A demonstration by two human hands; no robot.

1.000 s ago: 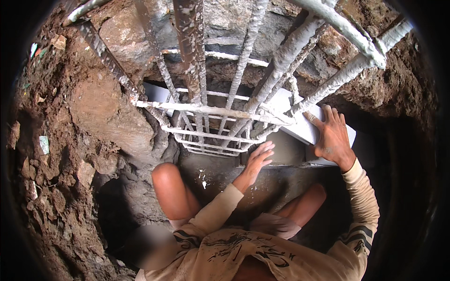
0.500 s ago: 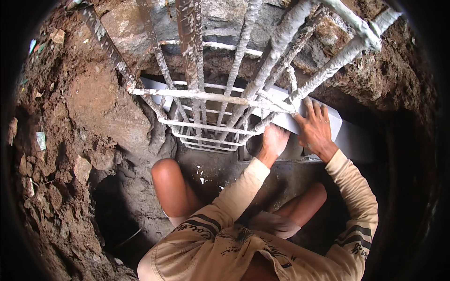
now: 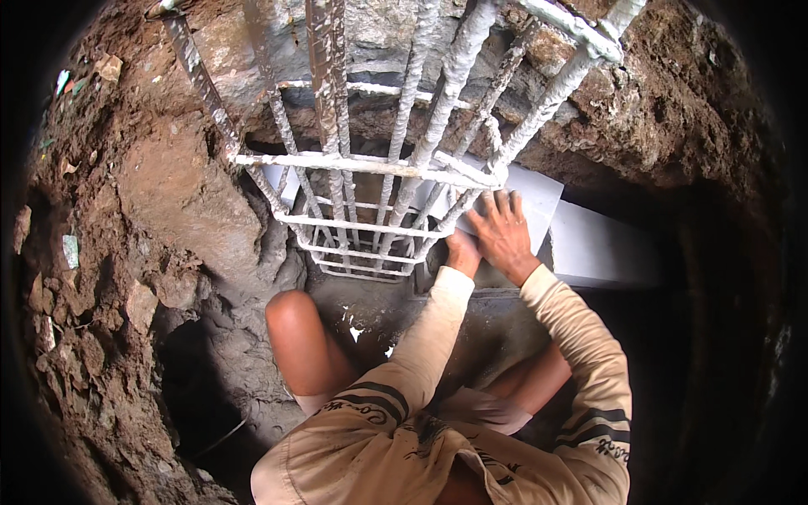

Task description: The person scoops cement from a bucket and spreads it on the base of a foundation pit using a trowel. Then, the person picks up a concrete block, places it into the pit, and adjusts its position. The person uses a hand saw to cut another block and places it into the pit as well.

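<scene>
A pale grey-white block or board (image 3: 535, 195) lies at a slant behind the lower right corner of the rebar cage (image 3: 379, 164). My right hand (image 3: 507, 236) rests on its near face, fingers stretched out and a little apart. Close beside it, my left hand (image 3: 462, 253) is at the board's near edge, by the cage's corner. The left fingers are hidden, so their grip cannot be made out. A second pale block (image 3: 602, 246) lies to the right, partly in shadow.
The cage's bars, coated in grey cement, stand up close in front. Rough earth and rock (image 3: 185, 185) wall in the left side, with more rock (image 3: 648, 118) at the far right. My bent knees (image 3: 301, 337) flank the wet grey ground. Dark hollows lie at both sides.
Both hands and the board have shifted left, closer to the cage's corner. More of the second pale block shows at the right. The view has shifted slightly too.
</scene>
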